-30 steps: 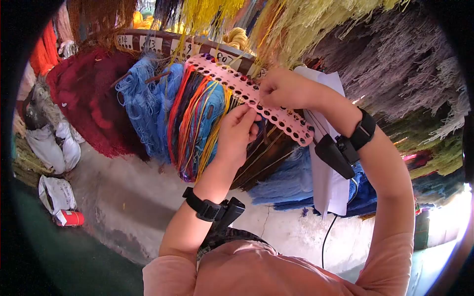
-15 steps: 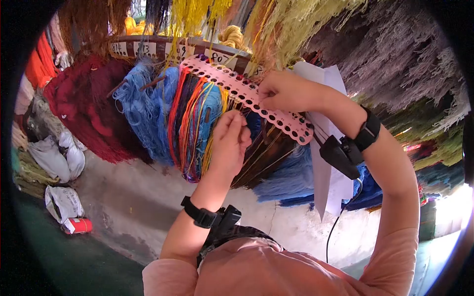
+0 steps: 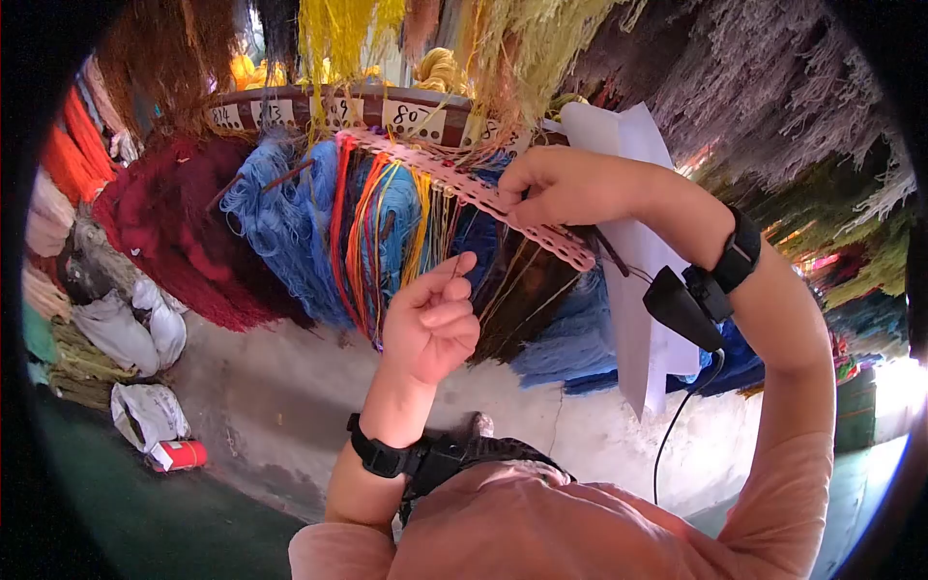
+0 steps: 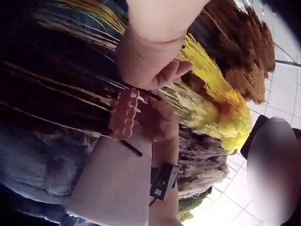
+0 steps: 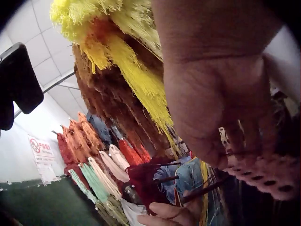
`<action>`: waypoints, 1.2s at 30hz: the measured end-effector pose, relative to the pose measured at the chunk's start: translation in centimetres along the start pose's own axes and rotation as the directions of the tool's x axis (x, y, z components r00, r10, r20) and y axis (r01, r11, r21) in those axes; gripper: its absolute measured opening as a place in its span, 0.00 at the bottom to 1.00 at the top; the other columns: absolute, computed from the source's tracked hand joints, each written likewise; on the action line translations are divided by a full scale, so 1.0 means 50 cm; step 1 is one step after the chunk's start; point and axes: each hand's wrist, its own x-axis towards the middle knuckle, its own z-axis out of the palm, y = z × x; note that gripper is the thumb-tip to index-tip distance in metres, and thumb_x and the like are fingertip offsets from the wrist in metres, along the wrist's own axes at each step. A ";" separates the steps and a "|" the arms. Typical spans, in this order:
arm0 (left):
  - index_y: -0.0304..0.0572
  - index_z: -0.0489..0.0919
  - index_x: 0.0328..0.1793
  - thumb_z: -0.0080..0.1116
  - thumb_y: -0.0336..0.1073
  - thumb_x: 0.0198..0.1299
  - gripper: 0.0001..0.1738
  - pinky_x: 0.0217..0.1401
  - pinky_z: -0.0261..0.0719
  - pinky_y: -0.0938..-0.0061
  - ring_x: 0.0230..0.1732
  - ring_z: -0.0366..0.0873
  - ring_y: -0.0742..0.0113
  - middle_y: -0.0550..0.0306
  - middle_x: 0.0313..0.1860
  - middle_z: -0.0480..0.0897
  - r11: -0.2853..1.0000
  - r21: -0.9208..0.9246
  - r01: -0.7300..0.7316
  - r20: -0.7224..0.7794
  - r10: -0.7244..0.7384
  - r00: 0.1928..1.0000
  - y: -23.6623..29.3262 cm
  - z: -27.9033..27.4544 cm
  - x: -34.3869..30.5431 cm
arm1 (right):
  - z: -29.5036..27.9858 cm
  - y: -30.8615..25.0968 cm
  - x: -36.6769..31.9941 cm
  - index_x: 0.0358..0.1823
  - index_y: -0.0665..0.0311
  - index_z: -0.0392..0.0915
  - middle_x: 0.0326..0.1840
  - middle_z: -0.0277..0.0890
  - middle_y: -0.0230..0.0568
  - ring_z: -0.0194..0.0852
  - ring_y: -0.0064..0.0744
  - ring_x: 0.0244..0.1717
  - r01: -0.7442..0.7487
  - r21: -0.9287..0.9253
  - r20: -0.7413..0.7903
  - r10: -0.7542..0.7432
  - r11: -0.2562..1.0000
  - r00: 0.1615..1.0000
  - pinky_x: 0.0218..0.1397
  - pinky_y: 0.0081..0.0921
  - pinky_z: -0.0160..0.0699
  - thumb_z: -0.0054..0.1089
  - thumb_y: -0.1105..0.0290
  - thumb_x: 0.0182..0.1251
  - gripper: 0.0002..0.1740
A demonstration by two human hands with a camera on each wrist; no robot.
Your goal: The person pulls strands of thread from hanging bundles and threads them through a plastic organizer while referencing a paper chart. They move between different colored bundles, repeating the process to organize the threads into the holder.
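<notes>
A long pink card with punched holes [image 3: 464,184] slants across the head view, with coloured threads hanging from its upper left part. My right hand [image 3: 580,188] grips the card near its lower right part, fingers curled at its edge. Below the card, my left hand [image 3: 430,324] is raised with its fingers curled, and a thin thread seems pinched at its fingertips. The left wrist view shows the card's end [image 4: 124,115] beside my right hand [image 4: 160,117]. In the right wrist view, the card [image 5: 277,181] lies under my right fingers.
Behind the card runs a dark rail with number labels [image 3: 414,118]. Maroon yarn [image 3: 184,232] and blue yarn [image 3: 280,222] hang at left, yellow yarn [image 3: 348,39] above. White paper sheets [image 3: 633,319] hang below my right forearm. White bags [image 3: 126,329] lie at lower left.
My left hand has moved down and away from the card. The card has tilted, so its face shows narrower. My right hand still holds it.
</notes>
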 end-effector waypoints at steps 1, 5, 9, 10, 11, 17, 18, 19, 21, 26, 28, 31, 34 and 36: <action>0.35 0.65 0.53 0.36 0.28 0.57 0.17 0.14 0.56 0.88 0.11 0.64 0.81 0.56 0.23 0.76 0.998 0.063 -0.003 0.042 0.000 0.999 -0.005 0.009 -0.005 | 0.003 -0.003 -0.005 0.26 0.69 0.71 0.18 0.67 0.30 0.63 0.17 0.23 0.009 -0.026 -0.023 -0.010 1.000 1.000 0.28 0.18 0.63 0.52 0.70 0.52 0.08; 0.39 0.65 0.53 0.39 0.31 0.58 0.17 0.11 0.55 0.88 0.10 0.62 0.80 0.58 0.18 0.74 0.713 0.688 -0.136 0.012 0.175 0.984 -0.001 0.066 0.046 | 0.011 -0.013 -0.013 0.26 0.68 0.71 0.20 0.67 0.29 0.63 0.17 0.25 -0.014 0.025 -0.016 0.014 1.000 1.000 0.29 0.18 0.64 0.52 0.70 0.53 0.07; 0.38 0.73 0.39 0.51 0.31 0.53 0.08 0.12 0.58 0.89 0.11 0.65 0.80 0.62 0.15 0.73 0.096 0.991 0.094 -0.126 0.410 0.903 0.001 0.091 0.065 | 0.013 -0.010 -0.012 0.26 0.67 0.71 0.20 0.68 0.29 0.63 0.17 0.25 -0.063 0.147 -0.002 0.064 0.987 0.998 0.29 0.19 0.64 0.52 0.70 0.53 0.07; 0.37 0.74 0.33 0.55 0.31 0.50 0.06 0.14 0.61 0.90 0.12 0.66 0.80 0.61 0.20 0.75 0.038 0.992 0.116 -0.121 0.439 0.890 -0.001 0.092 0.059 | 0.014 -0.009 -0.011 0.25 0.67 0.71 0.20 0.67 0.29 0.63 0.17 0.25 -0.036 0.141 -0.011 0.038 0.989 0.999 0.29 0.19 0.64 0.52 0.70 0.52 0.07; 0.37 0.74 0.33 0.55 0.31 0.50 0.06 0.15 0.61 0.90 0.14 0.68 0.80 0.60 0.25 0.75 0.026 0.993 0.113 -0.112 0.461 0.881 -0.002 0.090 0.049 | 0.017 -0.008 -0.009 0.25 0.67 0.71 0.20 0.67 0.30 0.63 0.17 0.25 -0.011 0.138 -0.019 0.014 0.990 1.000 0.28 0.19 0.64 0.52 0.69 0.52 0.07; 0.37 0.71 0.40 0.45 0.37 0.57 0.12 0.23 0.63 0.86 0.31 0.69 0.76 0.56 0.48 0.70 0.472 0.864 -0.175 -0.125 0.537 0.834 0.028 0.032 -0.090 | 0.026 -0.006 0.009 0.27 0.67 0.69 0.22 0.67 0.33 0.64 0.21 0.26 -0.027 0.055 0.021 0.026 0.998 0.999 0.30 0.21 0.64 0.54 0.71 0.50 0.07; 0.37 0.70 0.44 0.42 0.40 0.58 0.15 0.25 0.62 0.83 0.33 0.67 0.75 0.56 0.51 0.69 0.625 0.743 -0.240 -0.132 0.487 0.863 0.046 0.017 -0.134 | 0.024 -0.004 0.009 0.28 0.67 0.69 0.23 0.67 0.34 0.64 0.22 0.27 -0.028 0.059 0.023 0.027 0.998 0.999 0.30 0.21 0.65 0.54 0.71 0.49 0.08; 0.39 0.67 0.50 0.40 0.45 0.59 0.20 0.28 0.61 0.79 0.31 0.62 0.73 0.55 0.51 0.70 0.681 0.633 -0.369 0.058 0.433 0.899 0.079 -0.034 -0.198 | 0.023 -0.006 0.009 0.29 0.67 0.68 0.24 0.67 0.34 0.64 0.23 0.27 -0.053 0.043 0.031 0.052 0.998 0.998 0.31 0.21 0.65 0.54 0.72 0.48 0.08; 0.43 0.72 0.33 0.41 0.48 0.58 0.17 0.29 0.59 0.79 0.30 0.60 0.74 0.55 0.52 0.70 0.771 0.484 -0.413 -0.040 0.492 0.870 0.120 -0.071 -0.304 | 0.020 -0.014 0.009 0.30 0.67 0.68 0.26 0.67 0.35 0.65 0.24 0.29 -0.102 0.013 0.046 0.101 0.995 0.994 0.32 0.21 0.65 0.55 0.73 0.47 0.09; 0.44 0.70 0.28 0.42 0.45 0.59 0.15 0.26 0.63 0.80 0.28 0.64 0.77 0.66 0.30 0.69 0.740 0.318 -0.592 -0.353 0.672 0.651 0.229 -0.249 -0.617 | 0.022 -0.006 0.021 0.42 0.68 0.64 0.36 0.67 0.46 0.66 0.34 0.39 -0.208 -0.161 -0.063 0.200 0.965 0.978 0.41 0.28 0.65 0.59 0.68 0.43 0.23; 0.45 0.70 0.33 0.45 0.43 0.57 0.11 0.27 0.66 0.78 0.33 0.68 0.75 0.65 0.31 0.71 0.693 0.582 -0.425 -0.745 0.664 0.063 0.243 -0.341 -0.699 | 0.016 -0.006 0.026 0.48 0.70 0.60 0.43 0.65 0.51 0.64 0.39 0.46 -0.289 -0.212 -0.055 0.284 0.933 0.957 0.46 0.31 0.63 0.61 0.66 0.41 0.31; 0.47 0.71 0.34 0.48 0.38 0.55 0.06 0.28 0.67 0.79 0.33 0.72 0.73 0.64 0.34 0.73 0.675 0.661 0.329 -0.728 0.683 0.062 0.174 -0.341 -0.637 | -0.001 0.008 0.040 0.55 0.74 0.55 0.52 0.61 0.57 0.61 0.43 0.53 -0.395 -0.166 0.037 0.406 0.903 0.913 0.52 0.33 0.60 0.63 0.64 0.39 0.41; 0.35 0.68 0.51 0.49 0.33 0.55 0.18 0.44 0.69 0.77 0.46 0.72 0.67 0.56 0.47 0.74 0.369 0.807 0.462 -0.588 0.582 0.562 0.079 -0.216 -0.423 | 0.001 0.019 0.045 0.56 0.77 0.52 0.54 0.59 0.58 0.60 0.44 0.54 -0.421 -0.086 0.026 0.424 0.903 0.905 0.53 0.32 0.61 0.64 0.64 0.38 0.44; 0.34 0.68 0.51 0.48 0.31 0.56 0.17 0.46 0.69 0.77 0.47 0.72 0.65 0.51 0.46 0.74 0.244 0.879 0.409 -0.476 0.413 0.777 0.029 -0.156 -0.305 | -0.001 0.009 0.040 0.56 0.76 0.53 0.55 0.59 0.57 0.61 0.44 0.53 -0.412 -0.045 -0.001 0.412 0.910 0.911 0.51 0.31 0.62 0.63 0.65 0.39 0.43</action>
